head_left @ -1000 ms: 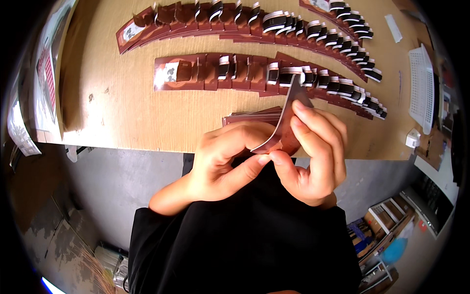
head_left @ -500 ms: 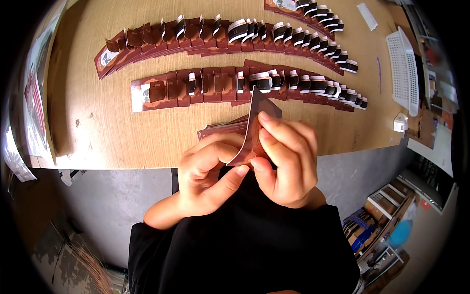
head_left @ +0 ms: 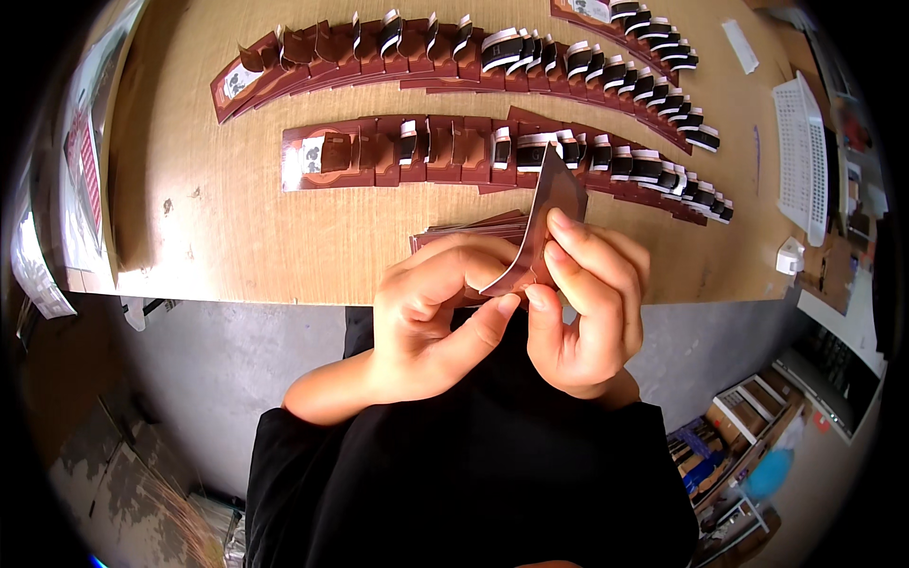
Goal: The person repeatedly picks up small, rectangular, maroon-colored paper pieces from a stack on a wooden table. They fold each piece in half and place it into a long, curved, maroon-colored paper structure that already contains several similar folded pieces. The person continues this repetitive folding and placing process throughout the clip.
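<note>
Between my hands, above the table's near edge, a brown card (head_left: 543, 227) is held up on its edge and bent. My left hand (head_left: 436, 317) pinches its lower corner with thumb and fingers. My right hand (head_left: 592, 293) grips the card's right face, fingertips pressed on it. Just behind lies a stack of similar brown cards (head_left: 464, 232), partly covered by my left hand. Farther back, an overlapping row of brown cards (head_left: 379, 170) runs across the table, many with raised flaps and black-and-white pieces standing up from them.
A second long row of cards (head_left: 369, 66) curves behind the first, and a shorter row (head_left: 630, 38) sits at the far right. A white plastic basket (head_left: 800, 156) and a small white block (head_left: 790, 256) stand by the right edge. Clear plastic sheets (head_left: 85, 180) lie at left.
The whole view has shifted, so the table, hands and card appear farther right and slightly higher. Both hands keep the same hold on the card, which looks much the same.
</note>
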The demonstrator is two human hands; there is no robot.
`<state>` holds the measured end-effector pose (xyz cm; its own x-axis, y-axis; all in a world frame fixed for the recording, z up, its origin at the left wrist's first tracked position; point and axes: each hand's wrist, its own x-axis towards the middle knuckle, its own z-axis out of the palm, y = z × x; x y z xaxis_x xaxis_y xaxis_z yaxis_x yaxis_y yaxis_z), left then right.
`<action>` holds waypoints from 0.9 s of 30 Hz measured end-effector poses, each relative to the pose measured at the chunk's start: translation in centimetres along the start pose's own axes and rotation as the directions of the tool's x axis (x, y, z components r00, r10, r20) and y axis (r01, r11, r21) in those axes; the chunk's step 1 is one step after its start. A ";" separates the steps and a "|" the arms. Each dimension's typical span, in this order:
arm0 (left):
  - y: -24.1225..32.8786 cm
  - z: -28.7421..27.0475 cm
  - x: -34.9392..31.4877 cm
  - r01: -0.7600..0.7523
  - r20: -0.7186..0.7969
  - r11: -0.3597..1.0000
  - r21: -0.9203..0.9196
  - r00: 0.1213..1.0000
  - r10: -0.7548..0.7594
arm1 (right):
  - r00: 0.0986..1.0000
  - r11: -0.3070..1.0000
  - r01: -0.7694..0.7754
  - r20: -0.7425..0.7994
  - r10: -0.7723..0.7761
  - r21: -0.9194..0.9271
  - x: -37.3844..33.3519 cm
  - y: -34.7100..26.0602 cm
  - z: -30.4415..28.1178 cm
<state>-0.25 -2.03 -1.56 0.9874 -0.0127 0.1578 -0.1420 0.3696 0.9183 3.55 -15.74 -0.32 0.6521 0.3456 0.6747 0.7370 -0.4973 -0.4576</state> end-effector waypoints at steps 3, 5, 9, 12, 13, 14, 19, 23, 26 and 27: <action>0.0 0.3 -0.1 0.017 -0.049 1.000 0.003 0.999 -0.017 | 0.997 0.993 0.069 -0.023 -0.072 -0.099 -0.4 0.0 0.4; -0.2 0.5 -0.2 0.006 -0.078 0.998 0.069 0.997 0.000 | 0.991 0.978 0.120 -0.031 -0.127 -0.173 -0.6 0.6 0.7; -0.6 1.0 -0.2 0.101 -0.148 0.986 0.136 0.986 -0.080 | 0.992 0.970 0.117 -0.017 -0.124 -0.211 -0.7 1.2 0.7; -0.8 1.1 0.2 0.028 -0.153 0.984 0.178 0.988 -0.001 | 0.996 0.998 -0.052 -0.075 0.050 -0.026 -0.5 1.5 0.5; -0.9 0.8 0.2 -0.008 -0.123 0.970 0.243 0.992 0.039 | 0.986 0.987 -0.149 -0.063 0.153 0.063 -0.4 1.4 0.1; -0.8 0.7 0.1 0.002 -0.120 0.960 0.282 0.992 0.033 | 0.976 0.971 -0.211 -0.021 0.215 0.114 -0.1 1.6 -0.2; -0.3 0.2 0.4 0.021 -0.074 0.917 0.399 0.997 0.009 | 0.911 0.843 -0.411 0.112 0.398 0.347 0.4 2.8 -1.1; -0.5 0.4 0.0 0.082 -0.148 0.943 0.323 0.988 -0.036 | 0.849 0.733 -0.514 0.139 0.510 0.446 0.6 2.9 -1.2; -0.8 0.0 0.2 -0.004 -0.100 0.922 0.388 0.994 0.046 | 0.843 0.713 -0.520 0.152 0.515 0.470 0.6 3.2 -1.1; -0.8 0.0 0.2 0.030 -0.117 0.929 0.369 0.993 0.014 | 0.844 0.705 -0.518 0.159 0.512 0.484 0.7 3.4 -1.2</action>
<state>0.05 -2.36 -2.24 0.9868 0.1008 0.1270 -0.1277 0.0002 0.9918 6.30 -18.14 -0.71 0.9560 0.1638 0.2435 0.2675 -0.1448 -0.9526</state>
